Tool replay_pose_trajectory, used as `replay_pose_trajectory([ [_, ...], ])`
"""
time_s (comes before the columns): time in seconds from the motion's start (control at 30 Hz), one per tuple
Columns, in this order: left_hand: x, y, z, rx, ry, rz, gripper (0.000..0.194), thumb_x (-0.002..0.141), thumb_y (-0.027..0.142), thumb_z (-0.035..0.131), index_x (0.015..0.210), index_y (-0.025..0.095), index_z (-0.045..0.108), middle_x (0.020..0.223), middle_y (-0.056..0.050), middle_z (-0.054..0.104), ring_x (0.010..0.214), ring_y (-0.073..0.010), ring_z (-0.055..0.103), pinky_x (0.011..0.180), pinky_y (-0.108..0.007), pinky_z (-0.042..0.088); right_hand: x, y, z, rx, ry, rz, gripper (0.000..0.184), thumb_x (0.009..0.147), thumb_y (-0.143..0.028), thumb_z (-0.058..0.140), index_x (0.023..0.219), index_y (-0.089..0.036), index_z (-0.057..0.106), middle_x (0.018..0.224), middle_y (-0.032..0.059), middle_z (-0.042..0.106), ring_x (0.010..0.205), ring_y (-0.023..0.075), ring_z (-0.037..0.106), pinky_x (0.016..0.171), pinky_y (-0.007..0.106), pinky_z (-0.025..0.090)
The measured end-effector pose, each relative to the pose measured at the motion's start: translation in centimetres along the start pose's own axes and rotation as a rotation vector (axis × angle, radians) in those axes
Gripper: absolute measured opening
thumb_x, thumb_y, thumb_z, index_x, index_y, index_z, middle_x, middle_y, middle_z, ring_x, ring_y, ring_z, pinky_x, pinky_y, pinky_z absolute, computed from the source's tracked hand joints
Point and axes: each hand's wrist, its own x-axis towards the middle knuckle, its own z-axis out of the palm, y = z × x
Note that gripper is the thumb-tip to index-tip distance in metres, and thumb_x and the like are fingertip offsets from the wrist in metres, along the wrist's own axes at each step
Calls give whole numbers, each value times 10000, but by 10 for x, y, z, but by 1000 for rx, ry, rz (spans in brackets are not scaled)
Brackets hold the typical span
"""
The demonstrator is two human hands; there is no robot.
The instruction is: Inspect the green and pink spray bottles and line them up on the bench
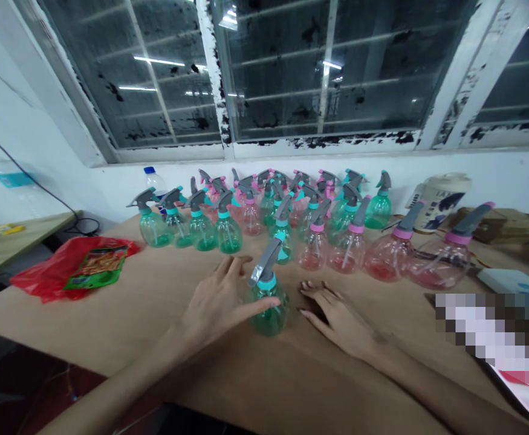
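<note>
A green spray bottle (269, 311) with a grey trigger head and turquoise collar stands upright on the table, between my two hands. My left hand (216, 299) is at its left side, open, with the thumb stretched across the front of the bottle and the fingers reaching past its left edge. Whether the thumb presses on the plastic I cannot tell. To the right of the bottle, my right hand (337, 317) lies low over the tabletop, fingers apart and lightly bent, holding nothing. Behind stand several more spray bottles, green ones (203, 232) and pink ones (346, 254).
The brown table (155, 320) sits against a wall below a window (327, 72). On the left lie a red plastic bag (51, 272) and a green snack packet (98, 267). A paper cup (443, 199) and a white box (513, 281) are at the right, near a blurred-out screen (500, 344).
</note>
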Motion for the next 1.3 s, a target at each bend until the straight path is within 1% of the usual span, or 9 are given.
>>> replay_pose_trajectory([
  [0.07,8,-4,2,-187,-41,46,740,666,591,614,1268,237,368,1211,-115,512,1085,-292,515,878,-437,426,0,0,0,11,3,5,355,863,-307,468,1199,-197,500,1187,92,607,1125,225,539,1012,496,362],
  [0.17,19,-1,9,-466,-132,90,821,660,486,680,1340,267,278,1287,-105,468,1126,-276,495,918,-426,419,0,0,0,7,-7,12,363,866,-308,464,1210,-196,490,1204,94,596,1132,227,533,1011,500,363],
  [0.3,28,13,19,-644,-96,82,748,663,415,699,1312,270,357,1063,-67,594,893,-220,583,768,-349,477,0,1,0,-17,-39,14,407,868,-302,460,1256,-179,452,1240,106,569,1166,226,503,1022,495,352],
  [0.4,32,22,21,-654,-134,66,557,739,391,622,1248,243,454,688,17,549,567,-130,503,544,-260,430,0,1,1,-10,-28,10,411,860,-296,472,1257,-188,454,1240,99,571,1169,223,500,1027,492,347],
  [0.5,36,25,22,-619,-83,86,361,784,310,541,1137,233,540,554,61,390,464,-96,363,467,-233,354,0,1,1,-5,-16,13,413,857,-293,478,1258,-193,458,1245,99,567,1171,226,498,1021,495,354],
  [0.6,42,26,25,-585,-10,115,270,739,225,518,1001,218,585,555,62,342,462,-95,326,456,-232,331,0,-1,-1,0,-19,21,410,861,-293,474,1260,-200,458,1246,94,567,1174,229,495,1012,496,365],
  [0.9,60,23,39,-607,-51,126,40,701,229,463,712,205,493,568,40,352,510,-114,339,467,-241,315,3,-4,-6,-1,-73,40,416,867,-290,473,1271,-201,438,1263,78,556,1207,214,462,1049,481,326],
  [1.1,63,23,38,-696,-74,177,104,769,302,508,758,207,467,579,48,388,512,-109,374,489,-240,346,0,-2,-4,-34,-102,51,427,877,-323,451,1285,-201,429,1296,75,525,1239,237,419,1060,514,292],
  [1.3,62,22,36,-682,-123,157,173,836,353,484,796,190,526,641,22,477,578,-114,440,543,-237,381,1,-2,-6,-30,-94,43,418,880,-325,452,1276,-194,441,1272,79,547,1195,227,474,1070,509,272],
])
